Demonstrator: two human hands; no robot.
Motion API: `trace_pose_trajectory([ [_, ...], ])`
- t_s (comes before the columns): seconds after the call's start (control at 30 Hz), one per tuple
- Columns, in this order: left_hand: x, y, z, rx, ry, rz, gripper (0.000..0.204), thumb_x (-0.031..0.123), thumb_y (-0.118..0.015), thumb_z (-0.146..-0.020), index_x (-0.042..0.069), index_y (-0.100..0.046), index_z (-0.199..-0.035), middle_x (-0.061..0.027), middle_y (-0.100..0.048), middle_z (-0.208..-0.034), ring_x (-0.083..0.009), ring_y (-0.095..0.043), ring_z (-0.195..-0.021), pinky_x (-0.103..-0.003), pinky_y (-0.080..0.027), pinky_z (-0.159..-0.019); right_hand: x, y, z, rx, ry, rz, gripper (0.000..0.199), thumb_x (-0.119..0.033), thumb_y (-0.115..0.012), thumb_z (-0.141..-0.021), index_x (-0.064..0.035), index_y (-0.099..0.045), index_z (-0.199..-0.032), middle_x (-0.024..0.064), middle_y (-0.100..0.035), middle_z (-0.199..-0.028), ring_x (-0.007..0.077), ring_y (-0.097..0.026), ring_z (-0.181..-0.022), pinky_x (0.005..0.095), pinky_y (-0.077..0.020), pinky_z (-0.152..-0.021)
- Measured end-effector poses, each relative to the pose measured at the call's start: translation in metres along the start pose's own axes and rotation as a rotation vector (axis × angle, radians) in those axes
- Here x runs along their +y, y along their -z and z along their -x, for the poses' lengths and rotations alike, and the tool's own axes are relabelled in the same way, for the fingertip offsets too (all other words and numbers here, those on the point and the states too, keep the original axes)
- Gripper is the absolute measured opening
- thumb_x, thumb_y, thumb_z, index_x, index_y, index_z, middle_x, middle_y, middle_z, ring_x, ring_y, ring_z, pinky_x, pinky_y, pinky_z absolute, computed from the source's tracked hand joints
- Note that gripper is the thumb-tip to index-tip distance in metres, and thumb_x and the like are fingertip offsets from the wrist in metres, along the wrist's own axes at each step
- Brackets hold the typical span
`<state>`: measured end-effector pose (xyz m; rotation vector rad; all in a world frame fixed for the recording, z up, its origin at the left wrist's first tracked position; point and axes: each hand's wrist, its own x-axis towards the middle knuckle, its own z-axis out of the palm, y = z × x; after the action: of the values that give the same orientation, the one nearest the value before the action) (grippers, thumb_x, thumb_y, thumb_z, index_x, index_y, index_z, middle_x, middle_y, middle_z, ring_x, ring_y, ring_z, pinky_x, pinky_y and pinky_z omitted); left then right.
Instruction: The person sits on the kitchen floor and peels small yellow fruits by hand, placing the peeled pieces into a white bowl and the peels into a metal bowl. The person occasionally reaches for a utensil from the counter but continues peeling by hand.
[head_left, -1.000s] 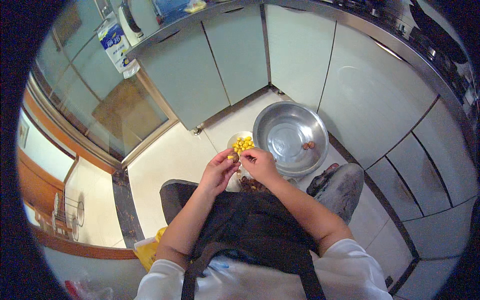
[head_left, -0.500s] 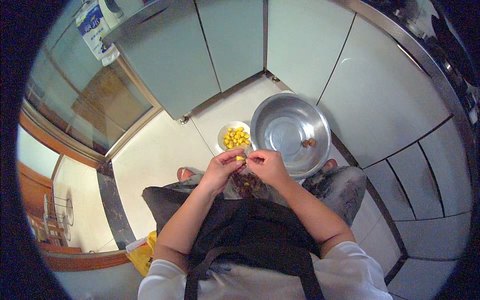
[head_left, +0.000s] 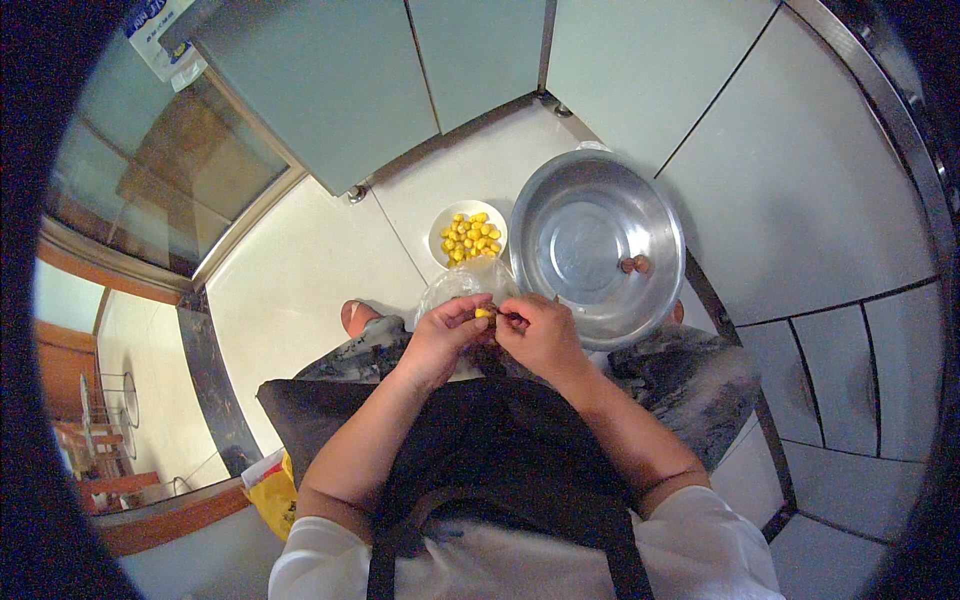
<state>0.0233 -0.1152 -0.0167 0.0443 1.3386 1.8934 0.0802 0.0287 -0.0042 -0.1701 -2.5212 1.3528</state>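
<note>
A partly peeled chestnut, its yellow flesh showing, is pinched between the thumb and fingers of my left hand. Closed at the fingertips, my right hand meets the nut's right side and grips a dark bit of its shell. Just beyond my hands stands a white bowl of several peeled yellow chestnuts. To its right is a wide steel basin with brown unpeeled chestnuts at its right side. Under my hands lies a clear plastic bag, its contents mostly hidden.
Pale cabinet doors rise ahead, and drawers are at the right. A glass sliding door stands at the left. A yellow bag sits by my left elbow. My knees flank the work on the tiled floor.
The view has shifted, so the bowl and basin appear higher. My right fingers now hold a dark shell bit at the chestnut. Both hands stay together above the bag.
</note>
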Motion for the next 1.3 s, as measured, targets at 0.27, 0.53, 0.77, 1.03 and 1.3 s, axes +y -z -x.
trace_pose_trajectory([
  [0.27, 0.0, 0.007, 0.002, -0.038, 0.055, 0.144, 0.029, 0.004, -0.049, -0.078, 0.002, -0.045, -0.106, -0.0071, -0.053, -0.095, -0.0148, -0.053, -0.081, -0.025, -0.045, -0.072, 0.01, -0.008, 0.002, 0.031, 0.076, -0.103, 0.011, -0.009, -0.058, -0.063, -0.0037, -0.057, -0.072, 0.0117, -0.056, -0.068, 0.0255, -0.056, -0.061, 0.0327, -0.0455, -0.056],
  [0.53, 0.0, 0.005, 0.006, -0.025, 0.02, 0.125, 0.027, 0.004, -0.049, -0.078, 0.003, -0.047, -0.104, -0.0074, -0.053, -0.095, -0.0151, -0.054, -0.081, -0.025, -0.045, -0.072, 0.003, -0.008, 0.004, -0.006, 0.041, -0.076, 0.013, -0.011, -0.06, -0.063, -0.0039, -0.056, -0.074, 0.0102, -0.056, -0.069, 0.0244, -0.057, -0.062, 0.0323, -0.0451, -0.056],
  [0.77, -0.003, 0.009, 0.009, -0.093, 0.058, 0.178, 0.028, 0.006, -0.049, -0.078, 0.002, -0.045, -0.105, -0.009, -0.053, -0.095, -0.0171, -0.055, -0.079, -0.026, -0.046, -0.069, 0.007, -0.011, 0.007, -0.001, -0.127, -0.255, 0.012, -0.011, -0.058, -0.064, -0.0039, -0.056, -0.073, 0.0095, -0.058, -0.069, 0.0219, -0.057, -0.063, 0.0294, -0.0448, -0.058],
  [1.03, 0.001, 0.01, 0.008, -0.125, 0.031, 0.341, 0.028, 0.009, -0.049, -0.078, 0.001, -0.044, -0.105, -0.0094, -0.053, -0.092, -0.0182, -0.055, -0.077, -0.026, -0.046, -0.067, 0.029, -0.02, 0.004, 0.018, -0.225, -0.284, 0.013, -0.01, -0.057, -0.063, -0.0021, -0.056, -0.074, 0.0105, -0.058, -0.069, 0.023, -0.057, -0.064, 0.0307, -0.0445, -0.062],
  [1.3, -0.001, 0.009, 0.007, -0.082, 0.014, 0.227, 0.028, 0.009, -0.05, -0.078, 0.002, -0.045, -0.104, -0.0086, -0.051, -0.097, -0.0174, -0.052, -0.082, -0.027, -0.045, -0.07, 0.025, -0.02, 0.007, 0.012, -0.109, -0.218, 0.011, -0.008, -0.056, -0.067, -0.0011, -0.058, -0.075, 0.0106, -0.057, -0.066, 0.0173, -0.055, -0.058, 0.0272, -0.0437, -0.055],
])
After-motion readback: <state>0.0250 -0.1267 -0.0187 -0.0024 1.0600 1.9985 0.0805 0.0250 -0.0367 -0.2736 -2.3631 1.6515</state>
